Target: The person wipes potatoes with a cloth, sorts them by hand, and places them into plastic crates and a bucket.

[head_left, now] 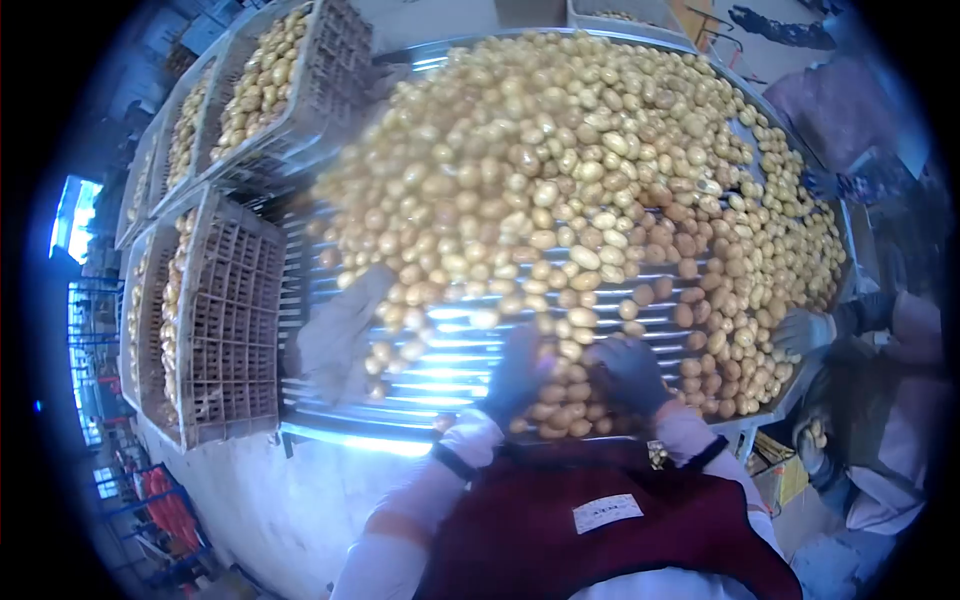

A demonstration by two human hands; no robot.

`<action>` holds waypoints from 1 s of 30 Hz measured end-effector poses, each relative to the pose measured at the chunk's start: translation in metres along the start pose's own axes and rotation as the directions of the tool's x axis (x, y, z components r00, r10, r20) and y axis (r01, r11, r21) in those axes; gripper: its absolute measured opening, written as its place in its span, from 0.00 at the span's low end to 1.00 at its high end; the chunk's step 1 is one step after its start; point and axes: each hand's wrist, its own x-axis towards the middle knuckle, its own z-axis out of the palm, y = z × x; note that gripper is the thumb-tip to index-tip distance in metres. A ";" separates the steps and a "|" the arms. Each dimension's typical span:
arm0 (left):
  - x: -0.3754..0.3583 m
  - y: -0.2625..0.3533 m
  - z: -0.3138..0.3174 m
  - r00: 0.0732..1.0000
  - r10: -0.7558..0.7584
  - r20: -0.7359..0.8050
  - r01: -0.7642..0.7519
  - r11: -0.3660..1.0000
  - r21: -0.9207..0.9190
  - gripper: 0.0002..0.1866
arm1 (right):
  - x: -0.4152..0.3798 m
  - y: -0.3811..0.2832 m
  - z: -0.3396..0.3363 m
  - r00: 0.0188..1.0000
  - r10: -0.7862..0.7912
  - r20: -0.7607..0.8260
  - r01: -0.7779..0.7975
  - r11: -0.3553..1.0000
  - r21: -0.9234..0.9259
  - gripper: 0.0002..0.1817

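Produce cluster: small yellow-brown oval potato-like pieces lie between the two hands, at the near edge of the slats
Left glove: the blue-grey gloved left hand is at the cluster's left side; blur hides whether its fingers hold a piece
Right glove: the blue-grey gloved right hand is at the cluster's right side; I cannot tell its finger spread either
Step in hand: probably gathering and sorting pieces by hand
Next move: seems to call for a low, light cupping, since round pieces could roll
Slatted table: the shiny metal-rod table bears a broad yellow-brown heap beyond the hands
Table's left: a limp grey cloth lies on the slats, near a pale plastic lattice crate
Table's right: another person's grey-gloved hand is at the heap's edge
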 end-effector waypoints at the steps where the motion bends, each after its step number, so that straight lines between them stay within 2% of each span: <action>1: 0.000 0.007 -0.012 0.999 -0.013 0.043 0.018 0.991 -0.136 0.32 | -0.006 0.001 -0.013 0.990 0.130 0.060 -0.129 0.991 -0.017 0.09; 3: 0.011 0.037 -0.039 0.991 0.004 0.134 0.051 0.914 -0.403 0.28 | -0.026 0.015 -0.022 0.941 0.310 0.134 -0.298 0.949 -0.098 0.12; 4: 0.026 0.035 -0.051 0.995 0.104 -0.006 -0.102 0.952 -0.289 0.26 | -0.035 0.020 -0.029 0.938 0.323 0.125 -0.312 0.945 -0.095 0.12; 6: 0.061 0.022 -0.092 0.909 0.340 -0.242 -0.351 0.936 -0.002 0.22 | -0.042 0.026 -0.052 0.930 0.350 0.110 -0.341 0.936 -0.091 0.12; 7: 0.084 0.012 -0.108 0.913 0.125 -0.388 -0.233 0.941 -0.245 0.20 | -0.032 0.017 -0.069 0.907 0.417 0.064 -0.421 0.905 0.062 0.14; 9: 0.131 0.004 -0.151 0.818 0.045 -0.573 -0.172 0.971 -0.168 0.19 | -0.031 0.035 -0.064 0.905 0.418 -0.080 -0.412 0.907 0.081 0.16; 10: 0.150 0.008 -0.175 0.747 0.235 -0.622 -0.165 0.972 0.169 0.20 | -0.028 0.045 -0.062 0.896 0.418 -0.152 -0.408 0.908 0.091 0.17; 11: 0.176 -0.005 -0.189 0.729 0.300 -0.616 -0.180 0.951 0.251 0.20 | -0.014 0.050 -0.061 0.870 0.451 -0.199 -0.450 0.891 0.052 0.17; 13: 0.229 -0.042 -0.203 0.688 0.426 -0.588 -0.199 0.889 0.412 0.18 | 0.028 0.072 -0.059 0.906 0.311 -0.287 -0.322 0.947 0.011 0.19; 14: 0.244 -0.050 -0.208 0.752 0.398 -0.526 -0.130 0.872 0.472 0.17 | 0.056 0.083 -0.062 0.915 0.237 -0.326 -0.256 0.967 -0.016 0.20; 16: 0.271 -0.061 -0.212 0.862 0.305 -0.405 -0.005 0.804 0.595 0.16 | 0.132 0.086 -0.081 0.938 0.196 -0.285 -0.213 0.977 -0.028 0.22; 17: 0.277 -0.064 -0.209 0.801 0.374 -0.467 0.015 0.768 0.641 0.16 | 0.167 0.104 -0.072 0.937 0.123 -0.327 -0.153 0.986 -0.069 0.23; 20: 0.265 -0.029 -0.219 0.862 0.259 -0.436 0.026 0.836 0.547 0.16 | 0.280 0.144 -0.046 0.899 -0.058 -0.434 -0.031 0.980 -0.195 0.25; 22: 0.266 -0.036 -0.220 0.850 0.268 -0.454 -0.001 0.862 0.507 0.15 | 0.351 0.167 -0.027 0.928 0.038 -0.370 -0.071 0.994 -0.077 0.26; 24: 0.265 -0.031 -0.222 0.871 0.222 -0.439 0.013 0.882 0.472 0.15 | 0.394 0.149 -0.040 0.949 0.237 -0.206 -0.262 0.960 -0.100 0.29; 25: 0.263 -0.032 -0.222 0.866 0.273 -0.418 -0.031 0.865 0.500 0.13 | 0.407 0.147 -0.042 0.933 0.340 -0.119 -0.354 0.927 -0.123 0.31; 28: 0.259 -0.042 -0.202 0.813 0.350 -0.466 -0.204 0.920 0.335 0.13 | 0.423 0.158 -0.042 0.925 0.377 0.045 -0.372 0.923 -0.097 0.34; 30: 0.252 -0.037 -0.187 0.906 0.196 -0.376 -0.082 0.951 0.300 0.13 | 0.410 0.161 -0.042 0.914 0.389 0.116 -0.384 0.921 -0.063 0.36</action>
